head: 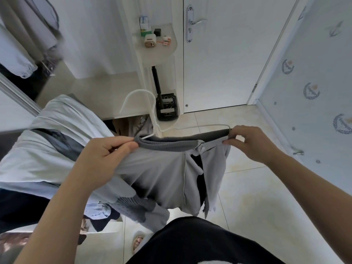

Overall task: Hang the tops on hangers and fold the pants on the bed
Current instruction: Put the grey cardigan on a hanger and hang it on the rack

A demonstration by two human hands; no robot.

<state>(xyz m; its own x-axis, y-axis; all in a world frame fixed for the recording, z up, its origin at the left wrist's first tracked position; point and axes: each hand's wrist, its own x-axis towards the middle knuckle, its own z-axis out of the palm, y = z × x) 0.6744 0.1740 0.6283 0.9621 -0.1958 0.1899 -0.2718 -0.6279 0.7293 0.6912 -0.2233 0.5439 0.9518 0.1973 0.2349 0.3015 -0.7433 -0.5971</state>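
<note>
Left hand: the left hand (102, 151) pinches the left end of the collar between thumb and curled fingers, with cloth of the top bunched under the palm.
Right hand: the right hand (253, 143) pinches the right end of the collar between thumb and fingertips, just where the hanger's arm ends.
Top: a light grey top (162, 172) is held in the air between the two hands, in front of the person and over the floor beside the bed. Its body hangs down from the collar, open along the front, with dark lining showing in the gap.
Collar: the darker grey ribbed collar (171, 143) is stretched nearly level from hand to hand.
Sleeve: one sleeve with a dark ribbed cuff (133, 206) hangs low at the left, under the left forearm.
Hanger: a white hanger (153, 115) stands with its hook up above the collar. One arm runs right to the right hand; the other slips into the neck opening near the left hand.
Bed: the bed (17, 206) lies at the left with a pile of clothes (62, 119) on it, pale cloth on top.
Floor: pale tiled floor (247, 197).
Door: a white door (219, 63), closed, straight ahead.
Shelf: a rounded white shelf (162, 54) beside the door carries a few small objects.
</note>
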